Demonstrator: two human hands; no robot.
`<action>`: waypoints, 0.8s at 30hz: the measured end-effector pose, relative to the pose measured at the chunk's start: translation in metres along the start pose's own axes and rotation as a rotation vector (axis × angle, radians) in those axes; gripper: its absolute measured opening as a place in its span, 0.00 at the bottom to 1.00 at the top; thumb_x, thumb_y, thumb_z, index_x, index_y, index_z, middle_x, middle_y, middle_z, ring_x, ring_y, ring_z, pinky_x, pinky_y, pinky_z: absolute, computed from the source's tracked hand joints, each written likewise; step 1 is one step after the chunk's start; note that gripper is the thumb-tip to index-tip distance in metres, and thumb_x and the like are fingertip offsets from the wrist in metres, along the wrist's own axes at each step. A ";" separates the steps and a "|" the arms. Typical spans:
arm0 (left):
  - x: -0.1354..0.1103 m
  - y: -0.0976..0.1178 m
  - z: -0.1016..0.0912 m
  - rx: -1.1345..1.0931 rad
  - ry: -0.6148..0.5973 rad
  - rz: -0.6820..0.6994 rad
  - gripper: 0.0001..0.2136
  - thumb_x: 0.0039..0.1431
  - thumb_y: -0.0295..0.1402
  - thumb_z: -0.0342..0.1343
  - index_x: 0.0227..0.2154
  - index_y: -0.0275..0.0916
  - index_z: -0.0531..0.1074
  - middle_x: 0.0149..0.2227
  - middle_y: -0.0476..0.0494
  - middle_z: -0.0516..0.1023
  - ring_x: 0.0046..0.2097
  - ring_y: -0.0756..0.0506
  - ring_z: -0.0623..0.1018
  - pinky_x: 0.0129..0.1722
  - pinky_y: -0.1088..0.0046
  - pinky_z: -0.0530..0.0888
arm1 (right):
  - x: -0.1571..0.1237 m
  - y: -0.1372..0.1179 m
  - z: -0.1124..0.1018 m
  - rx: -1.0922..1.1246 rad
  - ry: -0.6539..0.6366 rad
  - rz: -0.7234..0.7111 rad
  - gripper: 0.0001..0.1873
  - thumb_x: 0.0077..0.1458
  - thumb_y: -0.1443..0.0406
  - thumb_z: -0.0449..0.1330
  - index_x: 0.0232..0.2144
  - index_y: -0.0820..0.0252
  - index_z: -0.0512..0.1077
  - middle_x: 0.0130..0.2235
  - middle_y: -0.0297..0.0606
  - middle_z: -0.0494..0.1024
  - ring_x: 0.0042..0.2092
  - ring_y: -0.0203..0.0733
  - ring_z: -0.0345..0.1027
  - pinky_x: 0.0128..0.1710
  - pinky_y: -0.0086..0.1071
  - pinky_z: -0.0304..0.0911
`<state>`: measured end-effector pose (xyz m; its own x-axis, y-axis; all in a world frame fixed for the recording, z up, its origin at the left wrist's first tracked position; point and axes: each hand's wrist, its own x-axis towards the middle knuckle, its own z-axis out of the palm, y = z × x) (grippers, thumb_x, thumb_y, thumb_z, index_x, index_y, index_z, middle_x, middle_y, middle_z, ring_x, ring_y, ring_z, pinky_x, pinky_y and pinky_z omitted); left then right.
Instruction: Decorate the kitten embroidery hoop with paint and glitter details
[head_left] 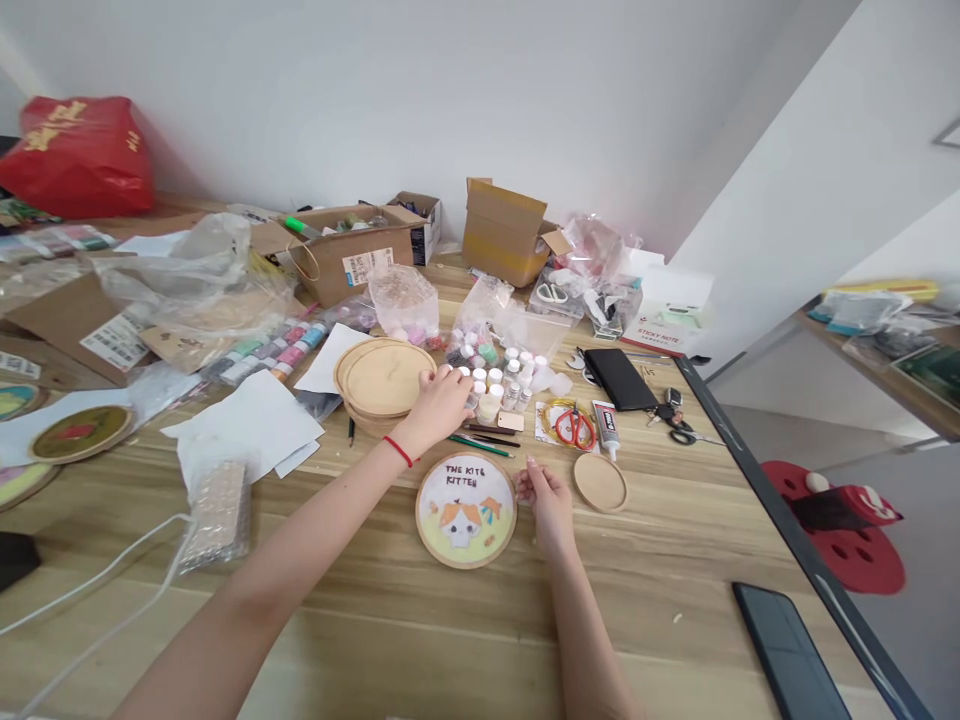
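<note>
My left hand (442,410), with a red string bracelet (398,451) at the wrist, reaches over the table. Its fingers curl at a group of small white-capped paint bottles (491,385), beside a stack of round wooden discs (386,380). Whether it grips a bottle is hidden. My right hand (547,502) rests with loosely bent fingers at the right rim of a round bamboo-framed plaque (466,510), painted with a cat and the words "THE KITE KITTEN". A small round wooden coaster (600,483) lies to the right of that hand.
Red scissors (575,428), paintbrushes (484,440), a glue tube (606,430) and a black phone (787,650) lie on the wooden table (637,600). Cardboard boxes (349,255) and plastic bags stand behind. The table's right edge (795,540) drops to the floor.
</note>
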<state>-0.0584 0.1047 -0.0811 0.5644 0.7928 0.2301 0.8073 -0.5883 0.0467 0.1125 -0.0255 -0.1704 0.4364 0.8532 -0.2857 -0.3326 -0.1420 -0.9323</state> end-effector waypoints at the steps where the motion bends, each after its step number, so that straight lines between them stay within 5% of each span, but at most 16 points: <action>1: 0.000 0.000 0.000 -0.004 -0.002 -0.002 0.12 0.56 0.34 0.61 0.42 0.37 0.70 0.45 0.38 0.73 0.50 0.37 0.67 0.45 0.58 0.61 | 0.000 0.000 0.000 -0.006 -0.002 0.001 0.23 0.41 0.46 0.68 0.18 0.60 0.71 0.21 0.36 0.75 0.21 0.35 0.62 0.23 0.31 0.60; 7: -0.002 0.003 -0.004 -0.039 0.000 -0.014 0.12 0.57 0.34 0.59 0.42 0.38 0.70 0.45 0.38 0.75 0.50 0.36 0.68 0.45 0.58 0.61 | -0.001 -0.002 0.001 -0.019 -0.008 -0.007 0.24 0.41 0.46 0.68 0.18 0.60 0.72 0.21 0.36 0.75 0.21 0.35 0.61 0.23 0.31 0.60; 11: -0.004 -0.002 -0.024 -0.062 0.040 -0.046 0.14 0.59 0.36 0.57 0.46 0.38 0.69 0.48 0.37 0.74 0.52 0.35 0.68 0.47 0.56 0.61 | -0.002 -0.002 0.001 -0.017 -0.006 -0.009 0.23 0.41 0.46 0.68 0.19 0.60 0.72 0.22 0.36 0.75 0.22 0.35 0.62 0.24 0.30 0.61; 17: 0.004 -0.047 -0.056 -0.009 0.154 -0.273 0.16 0.57 0.37 0.56 0.47 0.38 0.70 0.47 0.34 0.76 0.53 0.31 0.68 0.48 0.53 0.62 | -0.002 -0.002 0.001 -0.026 -0.012 -0.015 0.23 0.41 0.46 0.67 0.19 0.59 0.72 0.22 0.36 0.75 0.22 0.35 0.62 0.24 0.30 0.61; 24: -0.004 -0.091 -0.035 -0.007 0.008 -0.451 0.19 0.52 0.38 0.58 0.48 0.38 0.71 0.49 0.30 0.76 0.53 0.28 0.70 0.46 0.52 0.65 | -0.001 0.000 0.000 -0.031 -0.015 -0.019 0.24 0.41 0.45 0.67 0.19 0.60 0.73 0.22 0.36 0.75 0.23 0.35 0.63 0.25 0.30 0.61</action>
<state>-0.1400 0.1494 -0.0528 0.1555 0.9689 0.1924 0.9710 -0.1858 0.1508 0.1118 -0.0266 -0.1696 0.4296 0.8633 -0.2648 -0.2979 -0.1413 -0.9441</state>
